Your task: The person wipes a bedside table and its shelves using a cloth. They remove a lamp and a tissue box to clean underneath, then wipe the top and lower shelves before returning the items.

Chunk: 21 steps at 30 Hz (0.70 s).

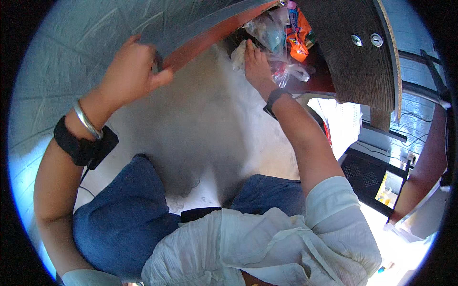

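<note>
My left hand [130, 69], slightly blurred, is curled at the free end of an open cabinet door [200, 41] with a reddish-brown inner face. Its thumb lies on the inner side, and the fingers are on the outer side. My right hand [258, 66] reaches into the low cabinet with its fingers over a crumpled whitish cloth [238, 57]. The palm side is hidden. Close beside it are a clear plastic bag [266, 30], a knotted clear bag [286, 73] with something red in it, and an orange printed packet [298, 43].
A dark wood-grain panel [354, 46] with two metal locks borders the cabinet on the right. Below it hang white papers [343, 121]. Farther right are a black metal frame [422, 91], cables and a black perforated shelf [365, 175]. Tiled wall [71, 46] rises at left.
</note>
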Each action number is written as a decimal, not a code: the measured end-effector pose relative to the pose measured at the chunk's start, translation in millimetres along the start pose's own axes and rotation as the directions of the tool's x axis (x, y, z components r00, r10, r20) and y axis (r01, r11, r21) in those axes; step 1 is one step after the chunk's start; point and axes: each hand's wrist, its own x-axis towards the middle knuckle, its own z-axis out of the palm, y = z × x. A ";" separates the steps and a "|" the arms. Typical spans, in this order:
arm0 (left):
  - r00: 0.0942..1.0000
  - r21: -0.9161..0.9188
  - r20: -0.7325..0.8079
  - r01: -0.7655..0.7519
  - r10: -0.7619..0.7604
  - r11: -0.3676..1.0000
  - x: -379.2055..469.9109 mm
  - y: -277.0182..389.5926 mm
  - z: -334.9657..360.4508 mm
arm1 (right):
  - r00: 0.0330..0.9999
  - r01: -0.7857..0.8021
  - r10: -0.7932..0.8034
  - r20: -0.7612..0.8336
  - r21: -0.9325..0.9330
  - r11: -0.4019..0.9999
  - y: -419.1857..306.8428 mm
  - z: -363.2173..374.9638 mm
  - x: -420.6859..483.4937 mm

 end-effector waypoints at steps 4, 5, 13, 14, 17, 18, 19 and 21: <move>0.998 -0.022 0.049 0.034 -0.033 0.999 -2.1 -1.5 -0.3 | 0.994 0.094 -0.093 -0.058 0.009 0.996 7.3 1.2 -23.4; 0.999 -0.026 0.025 0.035 -0.034 0.999 -1.1 -2.1 0.8 | 0.990 0.114 -0.111 -0.085 0.025 0.993 9.4 0.7 -27.9; 0.988 -0.039 0.149 0.051 -0.044 0.998 3.7 -9.2 -4.1 | 0.976 0.210 -0.202 0.079 -0.103 0.972 11.2 -6.2 -70.2; 1.000 -0.093 -0.002 -0.014 0.013 0.996 1.2 -7.6 -5.0 | 0.977 0.213 -0.208 0.057 -0.106 0.971 9.8 -5.6 -75.1; 0.999 -0.072 -0.035 0.012 -0.015 0.997 -5.1 -3.0 -4.1 | 0.979 0.187 -0.190 0.079 0.036 0.982 5.7 -1.8 -84.8; 0.999 -0.082 -0.017 0.032 -0.033 0.996 -5.8 -3.9 -4.2 | 0.981 0.189 -0.191 0.034 0.068 0.980 4.8 -0.4 -87.2; 0.997 -0.119 0.048 0.067 -0.061 0.991 -3.0 -7.0 -5.0 | 0.982 0.186 -0.187 0.003 0.099 0.978 4.6 0.5 -89.9; 0.988 -0.154 0.126 0.104 -0.085 0.983 -2.0 -12.2 -4.3 | 0.983 0.180 -0.185 0.015 0.170 0.969 5.9 0.6 -96.0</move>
